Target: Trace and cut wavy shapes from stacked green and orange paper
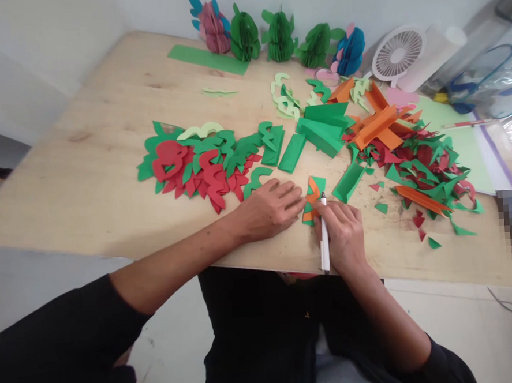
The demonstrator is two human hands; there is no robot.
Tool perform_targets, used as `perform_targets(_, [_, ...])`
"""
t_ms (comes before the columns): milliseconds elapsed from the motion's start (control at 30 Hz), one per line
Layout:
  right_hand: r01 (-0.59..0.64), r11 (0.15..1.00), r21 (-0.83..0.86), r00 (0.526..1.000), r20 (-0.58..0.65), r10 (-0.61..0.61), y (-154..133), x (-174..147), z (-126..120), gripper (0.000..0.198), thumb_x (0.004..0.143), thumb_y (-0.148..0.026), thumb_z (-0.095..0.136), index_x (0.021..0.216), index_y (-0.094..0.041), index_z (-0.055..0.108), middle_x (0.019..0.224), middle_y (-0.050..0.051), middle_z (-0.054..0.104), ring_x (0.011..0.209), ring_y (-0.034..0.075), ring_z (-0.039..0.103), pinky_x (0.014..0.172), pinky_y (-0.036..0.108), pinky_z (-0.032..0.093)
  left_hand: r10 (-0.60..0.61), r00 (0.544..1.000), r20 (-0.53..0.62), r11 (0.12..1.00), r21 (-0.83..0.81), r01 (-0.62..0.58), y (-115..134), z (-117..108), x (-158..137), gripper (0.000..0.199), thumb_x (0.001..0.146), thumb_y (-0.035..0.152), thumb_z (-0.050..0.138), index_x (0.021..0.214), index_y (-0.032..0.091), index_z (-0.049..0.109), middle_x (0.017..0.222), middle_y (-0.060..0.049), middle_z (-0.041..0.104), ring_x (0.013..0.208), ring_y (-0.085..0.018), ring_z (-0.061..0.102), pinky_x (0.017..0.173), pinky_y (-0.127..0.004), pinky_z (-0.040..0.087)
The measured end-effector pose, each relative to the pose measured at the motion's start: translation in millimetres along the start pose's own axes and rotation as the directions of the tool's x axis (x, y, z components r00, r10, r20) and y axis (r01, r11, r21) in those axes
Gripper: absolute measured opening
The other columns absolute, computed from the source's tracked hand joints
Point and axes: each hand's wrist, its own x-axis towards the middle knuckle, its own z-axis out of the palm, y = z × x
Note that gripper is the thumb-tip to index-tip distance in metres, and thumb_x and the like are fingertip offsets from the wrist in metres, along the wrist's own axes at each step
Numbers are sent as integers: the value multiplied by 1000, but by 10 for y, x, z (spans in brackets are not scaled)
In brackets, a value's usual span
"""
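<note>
My right hand (343, 235) is closed around a white pen (324, 242), whose dark tip points away from me over a green paper piece (320, 183). On that green piece lies a curved orange paper cutout (312, 192). Flat on the table, my left hand (272, 209) has its fingers stretched out, the tips at the left edge of the orange and green papers. Part of both papers is hidden by my hands. Just beyond my left hand is a wavy green cutout (257, 180), and a folded green strip (348, 182) lies to the right.
Red leaf-like cutouts (214, 179) are heaped at left. Orange folded strips (377, 127) and a pile of scraps (428, 169) lie at right. Along the wall stand paper honeycomb figures (279, 37) and a small fan (398, 54). The table's front edge (260, 267) is close to me.
</note>
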Motion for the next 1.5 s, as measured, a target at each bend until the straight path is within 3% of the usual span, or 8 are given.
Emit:
perform_targets(333, [-6, 1000, -27, 1000, -5, 6, -38, 19, -6, 21, 99, -23, 48, 109, -18, 66, 99, 8, 71, 98, 22, 60, 83, 35, 38, -86, 995, -58, 994, -68, 82, 23, 25, 33, 23, 97, 27, 48, 107, 17, 67, 113, -7, 68, 107, -24, 59, 88, -40, 46])
perform_targets(767, [-9, 997, -73, 1000, 3, 10, -79, 41, -20, 22, 100, -24, 47, 109, -19, 66, 95, 7, 69, 93, 21, 58, 81, 34, 37, -179, 983, 45, 974, -135, 183, 105, -22, 79, 26, 96, 35, 50, 106, 17, 66, 113, -11, 65, 111, -30, 55, 92, -45, 44])
perform_targets(867, [-9, 997, -70, 1000, 7, 10, -75, 38, -16, 21, 100, -23, 47, 108, -19, 66, 96, 7, 69, 94, 21, 58, 82, 34, 37, -184, 981, 52, 972, -142, 190, 106, -27, 81, 26, 96, 35, 51, 106, 16, 66, 115, -13, 65, 113, -30, 55, 93, -45, 44])
perform_targets(1067, [-10, 997, -73, 1000, 1, 10, -59, 22, 9, 21, 99, -23, 48, 110, -19, 65, 94, 6, 68, 95, 21, 58, 83, 35, 37, -174, 984, 42, 966, -187, 179, 89, 7, 84, 24, 94, 33, 53, 107, 17, 66, 141, -14, 54, 129, -31, 47, 104, -48, 39])
perform_targets(1500, [-14, 998, -63, 1000, -13, 13, -78, 19, 14, 20, 97, -20, 49, 109, -20, 65, 94, 6, 68, 94, 21, 58, 83, 35, 38, -123, 984, 126, 950, -271, 154, 32, 4, 113, 23, 95, 32, 50, 104, 16, 64, 138, -14, 56, 133, -31, 45, 108, -52, 35])
